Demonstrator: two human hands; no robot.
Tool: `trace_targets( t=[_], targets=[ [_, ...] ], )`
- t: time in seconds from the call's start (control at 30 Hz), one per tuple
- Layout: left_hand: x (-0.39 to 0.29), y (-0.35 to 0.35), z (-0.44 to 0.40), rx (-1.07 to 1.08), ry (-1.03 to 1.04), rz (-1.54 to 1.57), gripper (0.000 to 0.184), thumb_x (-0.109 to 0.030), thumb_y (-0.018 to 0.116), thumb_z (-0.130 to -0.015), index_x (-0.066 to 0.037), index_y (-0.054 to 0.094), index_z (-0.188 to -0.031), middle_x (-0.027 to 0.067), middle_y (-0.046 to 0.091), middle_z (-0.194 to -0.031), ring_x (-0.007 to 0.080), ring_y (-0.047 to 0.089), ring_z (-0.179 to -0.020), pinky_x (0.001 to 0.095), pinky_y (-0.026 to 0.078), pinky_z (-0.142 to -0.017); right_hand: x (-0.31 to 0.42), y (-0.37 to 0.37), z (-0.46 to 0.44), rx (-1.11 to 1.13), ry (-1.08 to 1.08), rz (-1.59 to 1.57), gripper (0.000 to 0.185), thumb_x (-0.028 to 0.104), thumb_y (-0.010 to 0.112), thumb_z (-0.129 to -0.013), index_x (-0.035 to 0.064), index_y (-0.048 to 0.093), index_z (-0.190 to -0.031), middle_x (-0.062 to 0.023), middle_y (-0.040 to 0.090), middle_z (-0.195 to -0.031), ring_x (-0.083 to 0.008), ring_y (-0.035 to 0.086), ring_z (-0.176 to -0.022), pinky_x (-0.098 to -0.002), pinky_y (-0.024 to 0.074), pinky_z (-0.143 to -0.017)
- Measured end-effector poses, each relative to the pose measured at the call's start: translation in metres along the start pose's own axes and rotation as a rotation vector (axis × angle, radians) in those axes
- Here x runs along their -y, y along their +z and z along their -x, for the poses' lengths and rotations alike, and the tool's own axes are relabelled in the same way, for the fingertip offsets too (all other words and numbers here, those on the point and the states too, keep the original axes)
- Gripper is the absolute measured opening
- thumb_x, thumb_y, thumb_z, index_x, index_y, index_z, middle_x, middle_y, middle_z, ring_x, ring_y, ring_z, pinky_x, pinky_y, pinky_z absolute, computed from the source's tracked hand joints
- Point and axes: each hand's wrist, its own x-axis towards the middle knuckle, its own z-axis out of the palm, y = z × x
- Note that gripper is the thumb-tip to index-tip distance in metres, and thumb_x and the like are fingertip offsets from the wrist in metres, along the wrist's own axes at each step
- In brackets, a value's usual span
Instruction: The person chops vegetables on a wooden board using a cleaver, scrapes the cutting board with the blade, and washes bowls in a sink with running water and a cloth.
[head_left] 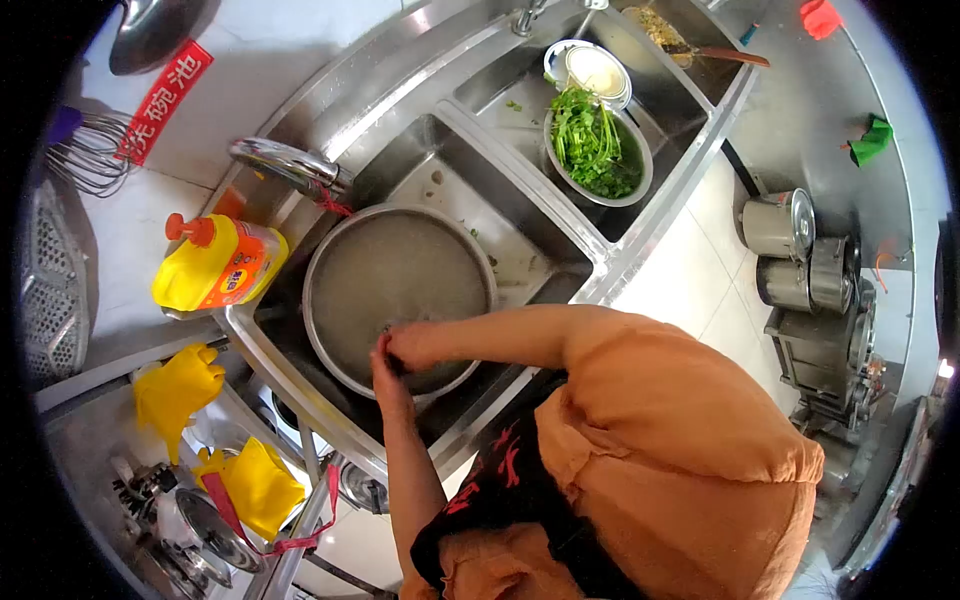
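Note:
A large round metal basin (480, 255) of cloudy grey-brown water stands in the near sink compartment (520, 265). My left hand (386, 368) and my right hand (414, 344) meet over its near edge, at the water. The fingers of both are closed against each other. Something small and dark shows between them, too hidden to name. Behind the basin a curved chrome faucet (290, 160) has a red tie on it.
A yellow detergent bottle (225, 265) stands left of the sink. In the second compartment are a bowl of leafy greens (595, 145) and white bowls (597, 72). Yellow rubber gloves (262, 487) hang at lower left. Metal pots (780, 225) stand at right.

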Motion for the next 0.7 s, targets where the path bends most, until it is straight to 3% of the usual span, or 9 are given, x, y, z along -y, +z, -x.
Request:
trace_targets(
  t=[0.07, 0.2, 0.3, 0.33, 0.43, 0.47, 0.53, 0.63, 0.7],
  targets=[
    [-0.002, -0.008, -0.001, 0.109, 0.005, 0.099, 0.058, -0.049, 0.028, -0.096, -0.003, 0.049, -0.123, 0.0104, 0.054, -0.121, 0.0220, 0.048, -0.114, 0.0361, 0.036, -0.097, 0.024, -0.016, 0.016, -0.106, -0.231, -0.077, 0.029, 0.020, 0.058, -0.076, 0.0025, 0.063, -0.098, -0.0208, 0.058, -0.110, -0.0361, 0.057, -0.099, -0.0414, 0.0467, -0.084],
    [-0.038, 0.004, 0.023, 0.040, -0.097, 0.247, 0.060, -0.056, 0.032, -0.092, -0.006, 0.049, -0.120, 0.0086, 0.053, -0.120, 0.0234, 0.050, -0.112, 0.0375, 0.042, -0.092, 0.057, -0.051, 0.044, -0.235, -0.148, -0.322, 0.038, 0.028, 0.061, -0.071, 0.0008, 0.061, -0.098, -0.0230, 0.062, -0.095, -0.0402, 0.058, -0.090, -0.0446, 0.0462, -0.080],
    [-0.043, 0.008, 0.022, 0.035, 0.048, 0.218, 0.061, -0.058, 0.033, -0.091, -0.011, 0.042, -0.128, 0.0077, 0.049, -0.125, 0.0235, 0.049, -0.115, 0.0387, 0.040, -0.095, 0.072, -0.063, 0.049, -0.556, -0.119, -0.538, 0.041, 0.031, 0.063, -0.070, -0.0018, 0.061, -0.094, -0.0242, 0.061, -0.095, -0.0411, 0.058, -0.092, -0.0446, 0.0460, -0.081],
    [-0.044, 0.006, 0.020, 0.151, 0.111, 0.233, 0.062, -0.059, 0.034, -0.090, -0.016, 0.035, -0.135, 0.0081, 0.044, -0.132, 0.0291, 0.045, -0.119, 0.0440, 0.038, -0.098, 0.075, -0.060, 0.046, -0.652, -0.089, -0.630, 0.037, 0.032, 0.062, -0.073, -0.0008, 0.062, -0.088, -0.0229, 0.060, -0.095, -0.0395, 0.057, -0.092, -0.0443, 0.0456, -0.081],
    [-0.064, 0.022, 0.036, 0.158, 0.021, 0.360, 0.063, -0.060, 0.034, -0.089, -0.016, 0.035, -0.134, 0.0081, 0.045, -0.131, 0.0253, 0.047, -0.118, 0.0398, 0.040, -0.097, 0.080, -0.059, 0.053, -0.749, -0.137, -0.520, 0.034, 0.032, 0.060, -0.078, 0.0013, 0.061, -0.093, -0.0223, 0.055, -0.110, -0.0381, 0.054, -0.100, -0.0408, 0.0439, -0.085],
    [-0.068, 0.022, 0.038, 0.069, -0.056, 0.429, 0.063, -0.058, 0.036, -0.089, -0.012, 0.038, -0.132, 0.0098, 0.048, -0.128, 0.0271, 0.050, -0.114, 0.0407, 0.041, -0.096, 0.079, -0.057, 0.058, -0.674, -0.225, -0.343, 0.034, 0.032, 0.059, -0.079, 0.0015, 0.061, -0.094, -0.0218, 0.054, -0.112, -0.0377, 0.053, -0.101, -0.0401, 0.0435, -0.086],
    [-0.068, 0.005, 0.028, 0.230, -0.046, 0.452, 0.061, -0.053, 0.039, -0.088, -0.008, 0.041, -0.129, 0.0113, 0.052, -0.123, 0.0279, 0.052, -0.111, 0.0422, 0.041, -0.095, 0.072, -0.051, 0.070, -0.515, -0.393, 0.010, 0.034, 0.032, 0.058, -0.082, 0.0019, 0.060, -0.097, -0.0207, 0.052, -0.117, -0.0371, 0.052, -0.104, -0.0385, 0.0427, -0.088],
    [-0.071, 0.004, 0.025, 0.265, -0.062, 0.500, 0.052, -0.038, 0.045, -0.083, -0.002, 0.050, -0.120, 0.0131, 0.058, -0.114, 0.0284, 0.055, -0.105, 0.0438, 0.043, -0.094, 0.049, -0.039, 0.076, -0.546, -0.389, -0.541, 0.043, 0.041, 0.055, -0.085, 0.0042, 0.057, -0.107, -0.0155, 0.055, -0.116, -0.0314, 0.053, -0.104, -0.0371, 0.0426, -0.089],
    [-0.073, 0.010, 0.034, 0.298, -0.045, 0.517, 0.051, -0.035, 0.047, -0.080, -0.003, 0.051, -0.119, 0.0129, 0.058, -0.114, 0.0279, 0.055, -0.105, 0.0430, 0.043, -0.093, 0.028, -0.023, 0.055, -0.608, -0.072, -1.058, 0.048, 0.048, 0.054, -0.086, 0.0085, 0.053, -0.113, -0.0098, 0.056, -0.116, -0.0262, 0.052, -0.107, -0.0383, 0.0419, -0.090]
  ],
)
